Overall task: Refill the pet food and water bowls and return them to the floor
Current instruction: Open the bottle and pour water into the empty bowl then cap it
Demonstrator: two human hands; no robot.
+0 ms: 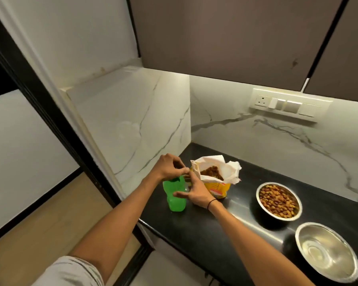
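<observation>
A green plastic bottle [175, 200] stands upright at the left end of the black counter [194, 234]. My left hand [170, 167] sits over its top, fingers curled and pinching at the cap, which is hidden under them. My right hand [195, 191] holds the bottle's body from the right, thumb across the front. Just behind stands an open yellow pet food bag [217, 185] with brown kibble showing. To the right, a steel bowl [259, 203] is full of kibble. Nearer to me, a second steel bowl [298, 236] holds no food or visible water.
Marble walls close in the counter on the left and at the back. A switch and socket panel [285, 105] hangs on the back wall under brown cabinets. The counter's front edge drops to a wooden floor [39, 223] at the lower left.
</observation>
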